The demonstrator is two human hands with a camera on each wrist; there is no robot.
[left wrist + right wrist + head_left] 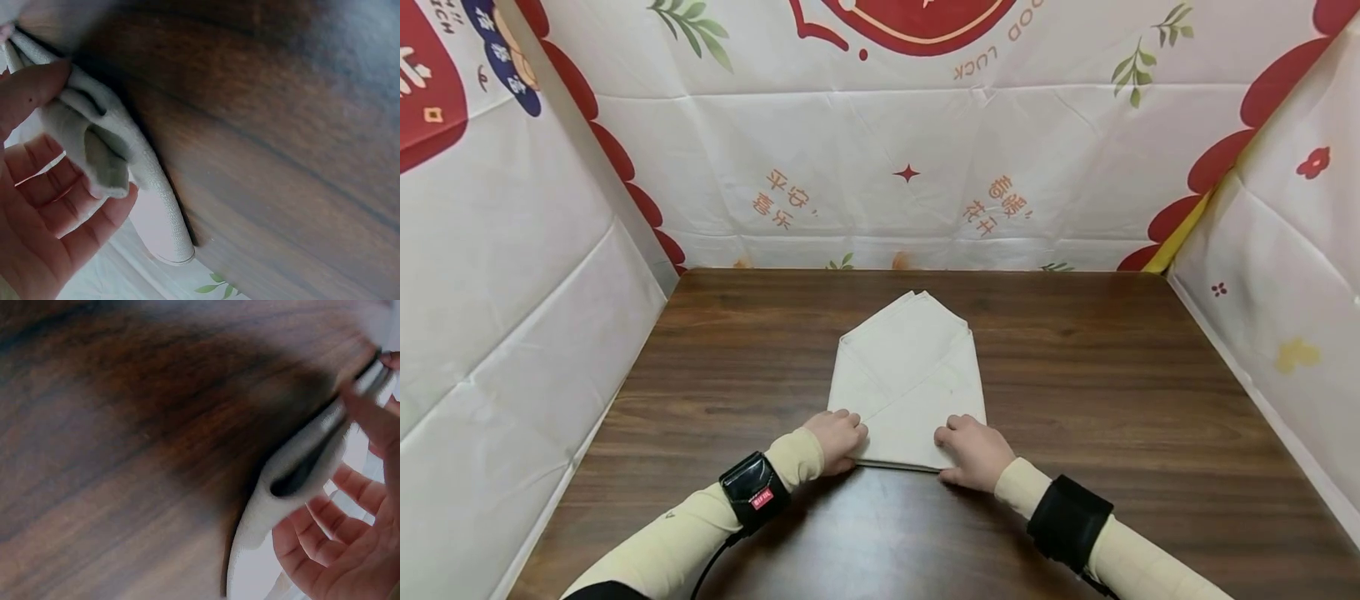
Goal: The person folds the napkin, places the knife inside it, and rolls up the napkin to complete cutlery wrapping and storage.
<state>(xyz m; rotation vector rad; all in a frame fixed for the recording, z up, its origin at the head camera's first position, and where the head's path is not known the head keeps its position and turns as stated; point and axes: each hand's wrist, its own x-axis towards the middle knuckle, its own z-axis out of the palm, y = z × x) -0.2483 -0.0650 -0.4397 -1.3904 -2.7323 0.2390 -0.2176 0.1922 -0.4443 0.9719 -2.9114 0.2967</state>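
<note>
"What filled most of the view?"

"Printed white hangings [865, 137], edged with red scallops. The big red emblem on the back one was cut off at the top of the head view."

"And under them?"

"A dark wood-grain bench [1090, 358], its near edge out of sight."

"Where was the folded cloth [917, 375]?"

"Midway across the bench, lying flat between the hands. It was plain off-white and house-shaped — straight along the near edge, with a doubled peak at the far end. A slanting line crossed its face. The wrist views showed thick, soft layers parting into dark hollows along the near edge; I couldn't count them, and the underside was hidden."

"The arms?"

"Pale yellow sleeves [651, 546], running out of the frame at the bottom."

"How were the hands?"

"Partly closed, both of them. The left hand [837, 440] pinched the near left corner between thumb and bent fingers; the right hand [976, 454] did likewise at the near right corner, its thumb blurred in the wrist view."

"Anything smaller?"

"Black wristbands [1070, 521] — the left one bore a red label [762, 499], too small to read surely."
</note>
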